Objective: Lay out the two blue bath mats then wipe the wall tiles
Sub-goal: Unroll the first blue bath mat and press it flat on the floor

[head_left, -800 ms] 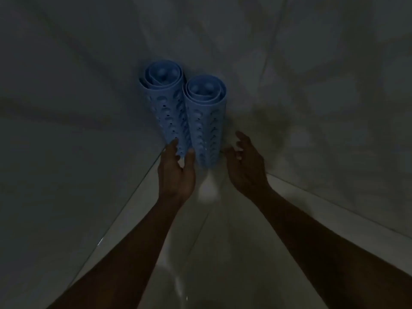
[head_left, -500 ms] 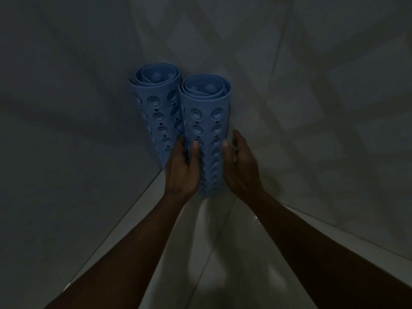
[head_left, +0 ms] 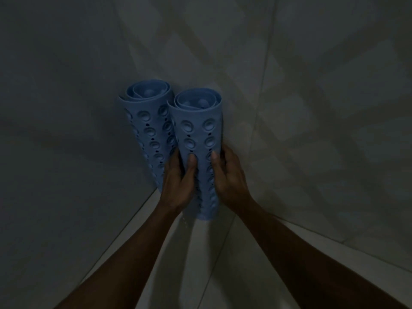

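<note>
In dim light we see two rolled blue bath mats standing upright in the corner where the wall tiles (head_left: 312, 97) meet the floor (head_left: 200, 253). Our left hand (head_left: 178, 181) and right hand (head_left: 227, 175) both clasp the right mat (head_left: 198, 128), each grip wrapped around its lower half, thumbs on the front. The left mat (head_left: 149, 121) stands just beside it, touching, against the wall.

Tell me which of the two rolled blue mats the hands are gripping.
The right-hand roll, nearer the camera: the left hand and right hand clasp its lower half. The left roll, deeper in the corner, stands ungripped.
</note>
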Motion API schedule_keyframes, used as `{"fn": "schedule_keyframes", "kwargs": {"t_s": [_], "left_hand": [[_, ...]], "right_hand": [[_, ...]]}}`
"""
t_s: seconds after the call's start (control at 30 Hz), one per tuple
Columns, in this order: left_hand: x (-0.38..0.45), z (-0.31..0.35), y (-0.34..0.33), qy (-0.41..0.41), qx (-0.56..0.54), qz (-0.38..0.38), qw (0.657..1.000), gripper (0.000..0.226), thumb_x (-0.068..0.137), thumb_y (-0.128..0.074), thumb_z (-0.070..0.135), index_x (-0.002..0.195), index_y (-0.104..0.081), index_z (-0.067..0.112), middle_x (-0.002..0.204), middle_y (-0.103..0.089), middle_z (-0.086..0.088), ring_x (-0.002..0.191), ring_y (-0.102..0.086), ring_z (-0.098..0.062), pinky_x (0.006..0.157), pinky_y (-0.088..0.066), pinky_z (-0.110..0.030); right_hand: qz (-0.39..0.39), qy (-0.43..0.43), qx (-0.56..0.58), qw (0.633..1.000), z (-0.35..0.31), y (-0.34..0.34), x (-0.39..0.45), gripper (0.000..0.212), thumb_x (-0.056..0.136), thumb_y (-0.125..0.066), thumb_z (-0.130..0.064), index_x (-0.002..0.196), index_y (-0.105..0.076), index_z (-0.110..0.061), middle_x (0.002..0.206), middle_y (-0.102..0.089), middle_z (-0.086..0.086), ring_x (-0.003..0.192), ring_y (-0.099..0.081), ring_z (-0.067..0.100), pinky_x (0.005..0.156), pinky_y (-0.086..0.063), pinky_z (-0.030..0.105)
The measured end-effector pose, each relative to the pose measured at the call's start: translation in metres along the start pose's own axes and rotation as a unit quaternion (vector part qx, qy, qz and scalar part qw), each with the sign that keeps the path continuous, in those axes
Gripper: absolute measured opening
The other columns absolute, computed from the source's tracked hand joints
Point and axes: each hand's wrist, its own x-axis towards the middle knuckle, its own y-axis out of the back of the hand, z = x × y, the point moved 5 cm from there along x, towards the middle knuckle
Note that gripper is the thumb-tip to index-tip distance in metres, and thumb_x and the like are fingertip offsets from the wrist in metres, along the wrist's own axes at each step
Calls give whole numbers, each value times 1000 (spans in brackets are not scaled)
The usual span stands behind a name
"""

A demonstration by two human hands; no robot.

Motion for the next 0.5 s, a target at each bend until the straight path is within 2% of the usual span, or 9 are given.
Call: {"fn": "schedule_keyframes", "kwargs": {"t_s": [0.1,0.17,0.23,0.3,0.33,0.43,0.5], "left_hand": [[-2,6,-7,4,-33,3,999,27,108,-41,33,129,-57,39,128,-64,14,121,-60,-7,102,-51,-37],[-10,4,-11,43,-37,24,998,23,107,-41,41,122,-58,42,121,-65,15,116,-62,-7,98,-53,-34],[-18,3,-13,71,-16,51,996,40,102,-39,59,121,-61,31,120,-64,4,117,-60,-16,100,-50,-45],[-29,8,-14,86,-23,70,994,53,96,-42,69,114,-60,23,115,-64,-2,113,-60,-22,97,-49,-53],[-35,18,-16,103,-58,69,991,53,92,-47,71,111,-59,24,113,-66,0,110,-62,-20,94,-51,-51],[-52,39,-33,171,-163,24,971,66,77,-58,79,117,-55,26,107,-69,16,102,-68,-7,84,-58,-32],[-64,50,-44,197,-173,-3,965,74,78,-56,78,124,-49,19,106,-69,11,94,-68,0,76,-56,-24]], "right_hand": [[16,-42,35,998,9,0,-2,60,95,-42,-69,135,-57,-26,127,-64,-1,119,-60,20,102,-49,49],[27,-56,29,998,7,6,-10,59,95,-42,-69,133,-57,-26,124,-65,0,116,-61,23,98,-51,49],[41,-61,0,997,-4,15,-20,60,95,-38,-69,130,-58,-23,119,-64,3,111,-61,23,95,-53,46],[62,-71,-6,996,-16,28,-32,57,95,-36,-71,123,-60,-27,111,-64,1,106,-61,17,90,-54,41],[70,-73,-8,995,-22,35,-36,57,95,-36,-72,123,-60,-28,110,-64,0,105,-62,16,88,-56,42],[83,-121,-17,989,-36,57,-55,50,96,-38,-70,127,-57,-34,117,-63,-4,108,-62,13,91,-55,41],[106,-149,-16,983,-46,75,-74,43,98,-40,-65,126,-55,-37,116,-64,-12,104,-63,4,90,-55,33]]}}
